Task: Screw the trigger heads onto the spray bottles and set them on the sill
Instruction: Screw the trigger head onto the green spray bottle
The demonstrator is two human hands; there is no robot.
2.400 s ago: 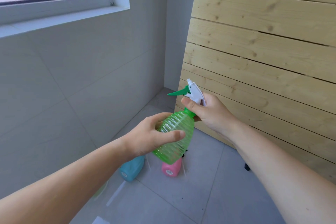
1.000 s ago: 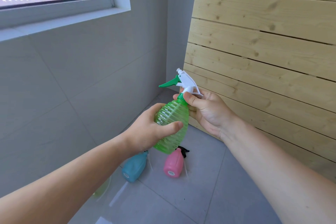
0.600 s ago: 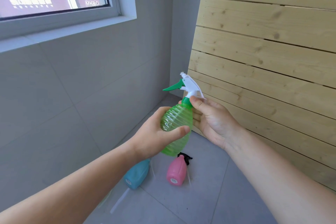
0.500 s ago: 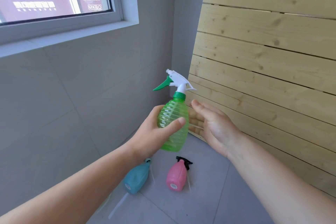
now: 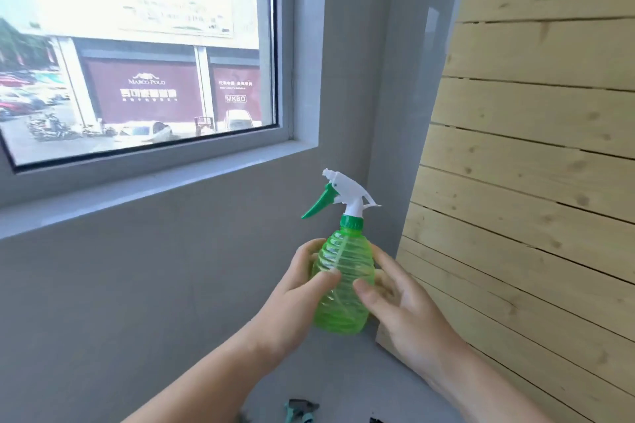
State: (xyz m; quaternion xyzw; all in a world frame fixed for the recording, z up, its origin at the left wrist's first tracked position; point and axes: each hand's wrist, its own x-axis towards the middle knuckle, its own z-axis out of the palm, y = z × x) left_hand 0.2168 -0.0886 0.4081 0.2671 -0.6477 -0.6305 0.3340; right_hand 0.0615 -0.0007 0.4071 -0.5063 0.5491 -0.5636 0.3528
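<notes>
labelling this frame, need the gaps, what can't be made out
Head view:
Far side of the green bottle: behind the left hand and right hand.
Threads under its green collar: covered, tightness unknown.
A teal trigger part and a black bit: blurred, cut by the bottom edge.
Left end of the sill: beyond the frame edge.

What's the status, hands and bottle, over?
Left grip, right grip both hold bottle. Head on. Not yet on sill; nothing in the way.
</notes>
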